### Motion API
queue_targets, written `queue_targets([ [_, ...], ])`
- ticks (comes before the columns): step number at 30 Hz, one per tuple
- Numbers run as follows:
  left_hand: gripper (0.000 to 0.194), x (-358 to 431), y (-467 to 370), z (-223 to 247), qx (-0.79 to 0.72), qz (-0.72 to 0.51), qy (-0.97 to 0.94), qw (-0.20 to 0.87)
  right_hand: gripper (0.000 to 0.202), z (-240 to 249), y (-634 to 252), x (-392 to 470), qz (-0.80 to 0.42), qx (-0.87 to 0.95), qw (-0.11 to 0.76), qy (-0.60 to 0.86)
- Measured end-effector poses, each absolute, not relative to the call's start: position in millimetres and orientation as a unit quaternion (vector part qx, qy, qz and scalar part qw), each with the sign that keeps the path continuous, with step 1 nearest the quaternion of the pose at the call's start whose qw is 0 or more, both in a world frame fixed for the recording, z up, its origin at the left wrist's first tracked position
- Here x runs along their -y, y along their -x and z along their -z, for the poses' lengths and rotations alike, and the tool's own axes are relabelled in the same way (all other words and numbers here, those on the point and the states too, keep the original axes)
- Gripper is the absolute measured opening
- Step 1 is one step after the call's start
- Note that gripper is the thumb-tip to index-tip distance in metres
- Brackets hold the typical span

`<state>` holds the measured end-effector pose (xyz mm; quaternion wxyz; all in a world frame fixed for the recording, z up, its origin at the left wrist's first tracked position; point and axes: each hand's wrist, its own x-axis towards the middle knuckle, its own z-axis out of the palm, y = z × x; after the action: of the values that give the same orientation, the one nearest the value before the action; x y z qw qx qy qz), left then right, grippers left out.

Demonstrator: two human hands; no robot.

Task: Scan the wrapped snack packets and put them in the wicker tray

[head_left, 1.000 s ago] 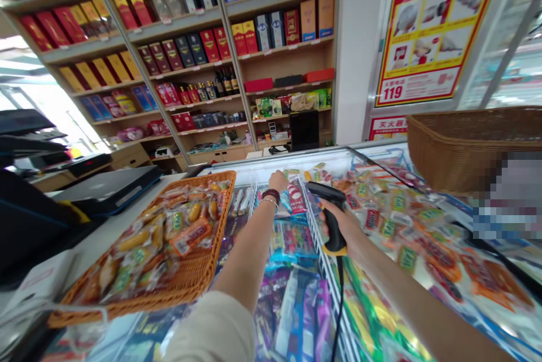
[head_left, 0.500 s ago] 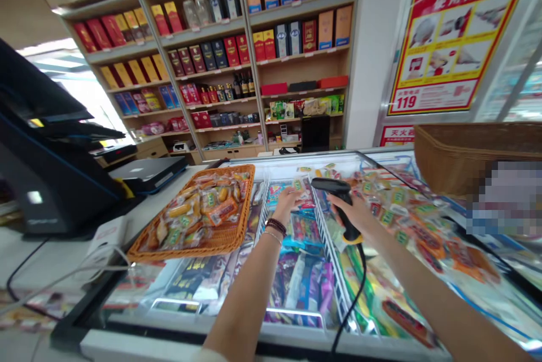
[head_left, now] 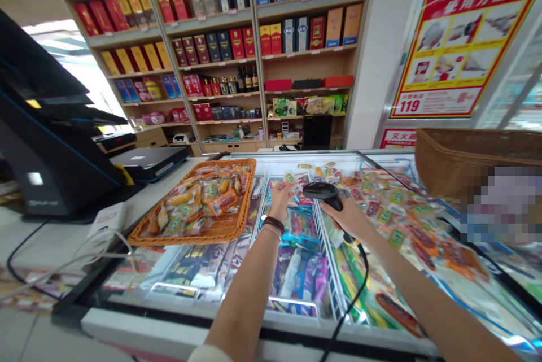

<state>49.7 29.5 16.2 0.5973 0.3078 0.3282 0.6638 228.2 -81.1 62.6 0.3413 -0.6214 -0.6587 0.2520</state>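
My right hand [head_left: 349, 216] is wrapped round a black handheld barcode scanner [head_left: 318, 189], its head pointing left and its cable running down to the front edge. Just to the left, my left hand [head_left: 281, 197] pinches a small clear-wrapped snack [head_left: 289, 176] with a green label. Both hands are above the glass-topped freezer case, over a white wire basket [head_left: 326, 243] of colourful ice-cream packets [head_left: 302, 225]. On the left, an orange wicker tray [head_left: 242, 216] carries many wrapped snacks [head_left: 186, 198]. More wrapped snacks [head_left: 396, 198] lie spread on the right.
At far left stands a black checkout terminal [head_left: 46, 142], with a flat black scale [head_left: 150, 161] behind the tray. White cables [head_left: 110, 254] trail over the counter. A brown wicker basket [head_left: 444, 161] occupies the right. Shelves of boxed goods [head_left: 220, 46] line the back wall.
The scanner has swung from upright to more level, its head nearer my left hand. My left hand has shifted slightly left with the small snack. The view has tilted slightly.
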Motion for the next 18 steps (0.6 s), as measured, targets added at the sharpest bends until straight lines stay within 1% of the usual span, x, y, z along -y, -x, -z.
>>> queue_targets([
  [5,0.035,-32,-50,-12,-0.322,-0.673,-0.302,0.594,0.032,-60,-229,80,-0.239,0.657,0.333,0.633],
  [13,0.031,-37,-50,-8,-0.351,-0.670,-0.304,0.579,0.032,-70,-226,87,-0.246,0.659,0.340,0.624],
  [18,0.034,-35,-49,-9,-0.348,-0.669,-0.313,0.577,0.032,-72,-225,87,-0.254,0.654,0.342,0.625],
])
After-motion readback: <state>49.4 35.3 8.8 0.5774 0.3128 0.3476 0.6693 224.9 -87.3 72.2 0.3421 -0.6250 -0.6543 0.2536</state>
